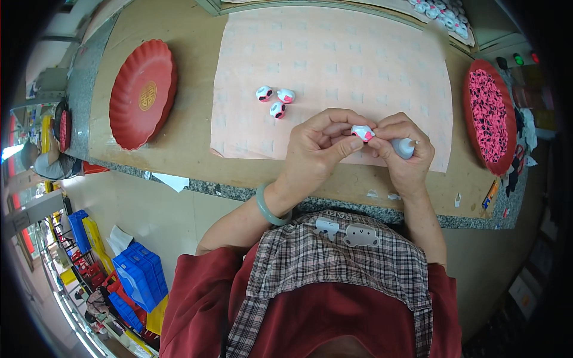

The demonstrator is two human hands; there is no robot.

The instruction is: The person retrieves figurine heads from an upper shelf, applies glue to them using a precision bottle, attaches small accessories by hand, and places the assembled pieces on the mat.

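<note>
A small rounded white piece with a pink patch (360,130) is pinched between the thumb and fingers of my left hand (319,143), above the near edge of the pink sheet. My right hand (409,161) touches the pink patch with its thumb and fingertips. Tucked in that same hand is a small pale squeeze bottle (404,148) with a narrow tip. To the left, three similar white pieces lie close together on the sheet, the nearest being a white piece with pink and black (277,110). My fingers partly hide the held piece.
A red scalloped dish (128,98) sits at left. At right, an oval red tray (507,119) holds many pink-and-black bits. White pieces (439,11) crowd a shelf at the back right. An orange tube (490,194) lies near the table's right edge. Another person (52,164) is at far left.
</note>
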